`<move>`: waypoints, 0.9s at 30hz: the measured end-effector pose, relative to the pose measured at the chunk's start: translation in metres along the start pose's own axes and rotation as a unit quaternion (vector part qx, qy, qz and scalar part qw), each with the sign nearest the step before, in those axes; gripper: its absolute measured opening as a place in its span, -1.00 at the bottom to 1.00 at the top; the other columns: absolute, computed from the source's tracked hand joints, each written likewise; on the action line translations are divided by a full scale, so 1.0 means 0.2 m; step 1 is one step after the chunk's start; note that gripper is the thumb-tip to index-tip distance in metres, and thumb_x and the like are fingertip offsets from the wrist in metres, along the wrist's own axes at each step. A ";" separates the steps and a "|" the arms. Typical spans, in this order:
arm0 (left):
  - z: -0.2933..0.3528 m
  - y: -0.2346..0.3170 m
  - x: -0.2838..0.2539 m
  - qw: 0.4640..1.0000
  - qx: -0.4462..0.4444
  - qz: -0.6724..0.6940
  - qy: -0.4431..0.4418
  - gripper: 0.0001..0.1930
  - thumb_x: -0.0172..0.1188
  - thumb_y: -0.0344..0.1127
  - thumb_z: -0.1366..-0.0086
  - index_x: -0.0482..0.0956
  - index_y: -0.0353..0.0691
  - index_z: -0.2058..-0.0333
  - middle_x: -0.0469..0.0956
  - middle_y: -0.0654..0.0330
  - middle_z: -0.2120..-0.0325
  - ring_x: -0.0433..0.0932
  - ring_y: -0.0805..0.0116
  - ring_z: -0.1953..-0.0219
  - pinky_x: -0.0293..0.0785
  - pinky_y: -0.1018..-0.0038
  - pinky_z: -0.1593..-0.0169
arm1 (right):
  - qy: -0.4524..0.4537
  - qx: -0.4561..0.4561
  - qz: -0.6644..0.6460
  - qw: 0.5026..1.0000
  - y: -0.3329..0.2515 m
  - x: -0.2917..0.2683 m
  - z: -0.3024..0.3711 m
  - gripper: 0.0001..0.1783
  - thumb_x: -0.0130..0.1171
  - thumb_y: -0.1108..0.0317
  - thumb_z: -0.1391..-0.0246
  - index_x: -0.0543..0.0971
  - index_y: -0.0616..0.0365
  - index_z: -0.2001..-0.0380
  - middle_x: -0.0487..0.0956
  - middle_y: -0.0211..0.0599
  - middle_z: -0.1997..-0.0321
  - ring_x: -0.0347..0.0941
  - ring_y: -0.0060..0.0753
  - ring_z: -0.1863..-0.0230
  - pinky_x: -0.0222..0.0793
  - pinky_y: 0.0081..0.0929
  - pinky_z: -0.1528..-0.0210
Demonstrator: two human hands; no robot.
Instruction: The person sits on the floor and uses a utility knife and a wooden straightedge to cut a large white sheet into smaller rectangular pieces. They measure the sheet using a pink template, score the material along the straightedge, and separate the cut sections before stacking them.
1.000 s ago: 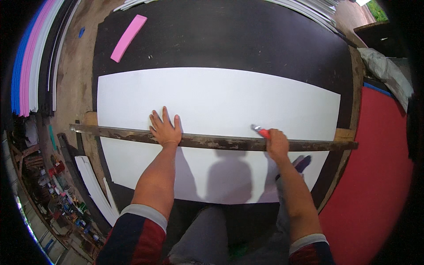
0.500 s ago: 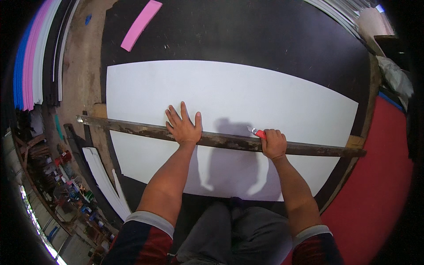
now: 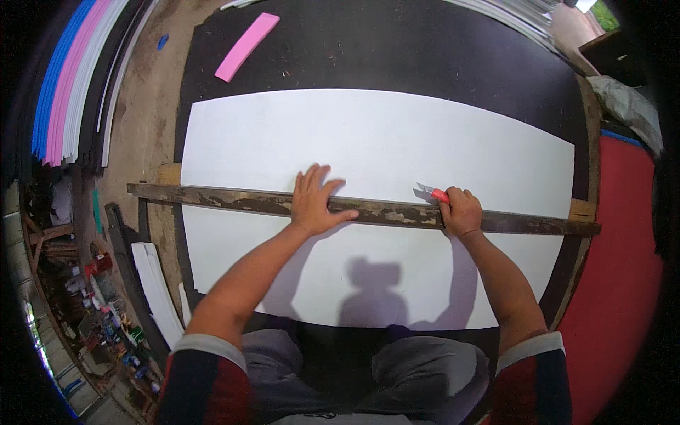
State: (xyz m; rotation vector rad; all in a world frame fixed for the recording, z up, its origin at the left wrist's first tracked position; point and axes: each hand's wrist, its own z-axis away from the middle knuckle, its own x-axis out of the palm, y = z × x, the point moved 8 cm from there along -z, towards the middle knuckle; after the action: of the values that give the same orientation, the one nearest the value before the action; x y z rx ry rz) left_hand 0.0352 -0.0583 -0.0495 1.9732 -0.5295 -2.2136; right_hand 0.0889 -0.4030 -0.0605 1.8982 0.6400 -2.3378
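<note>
A large white sheet, perhaps foam, lies flat on a black surface. Across it, from left to right, runs a long worn wooden straightedge with flaking dark paint. My left hand rests over this bar left of its middle, fingers spread and thumb pointing right. In my right hand is a red utility knife. Its bare blade points left and up, just above the bar's far edge. The right fist sits against the bar; whether the blade tip touches the sheet I cannot tell.
A pink strip lies on the black surface at the far side. Stacked blue, pink and white sheets stand at far left. White strips lie at near left, beside mixed clutter. A red sheet spreads along the right.
My left hand has shifted right along the bar and turned, its thumb now stretched right. The right hand with the knife has moved slightly right and up. The view has shifted too.
</note>
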 end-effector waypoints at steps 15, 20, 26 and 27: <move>0.84 0.20 0.29 0.949 0.262 -0.063 -0.165 -0.28 0.43 0.27 -0.14 0.50 -0.12 -0.10 0.50 0.05 0.12 0.54 0.03 0.12 0.54 0.11 0.12 | 0.030 -0.017 0.061 0.998 -0.11 0.34 0.84 -0.73 0.29 0.20 -0.09 0.51 0.07 0.22 0.52 -0.18 0.28 0.48 0.01 0.17 0.36 0.01 0.19; 0.93 0.25 0.27 0.923 0.302 0.001 -0.240 -0.34 0.31 0.28 -0.26 0.50 -0.17 -0.05 0.50 0.02 0.09 0.56 -0.02 0.07 0.55 0.06 0.07 | -0.076 0.028 0.043 0.996 -0.18 0.35 1.00 -0.76 0.22 0.21 -0.18 0.52 0.09 0.17 0.60 -0.11 0.29 0.57 0.08 0.22 0.46 0.06 0.17; 0.60 -0.47 0.05 0.988 0.045 -0.053 -0.141 -0.49 0.17 0.17 -0.38 0.57 -0.22 0.06 0.57 -0.05 0.10 0.64 -0.08 0.05 0.57 -0.03 0.02 | -0.042 -0.003 -0.092 0.995 -0.50 0.28 0.59 -0.72 0.15 0.36 -0.25 0.44 0.13 0.00 0.66 0.02 0.17 0.62 0.19 0.14 0.49 0.05 0.10; 0.57 -0.66 0.00 0.991 0.004 -0.076 -0.106 -0.51 0.17 0.14 -0.39 0.58 -0.22 0.06 0.59 -0.04 0.11 0.65 -0.06 0.07 0.57 -0.04 0.02 | -0.042 -0.013 -0.097 0.994 -0.59 0.29 0.49 -0.71 0.14 0.37 -0.26 0.44 0.11 -0.03 0.66 0.01 0.15 0.62 0.20 0.13 0.49 0.05 0.09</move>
State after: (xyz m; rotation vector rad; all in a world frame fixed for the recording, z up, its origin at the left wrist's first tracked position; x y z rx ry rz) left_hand -0.0597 0.0842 -0.0859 1.8505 -0.4244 -2.5354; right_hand -0.0517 -0.3183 -0.0683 1.7906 0.8773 -2.4947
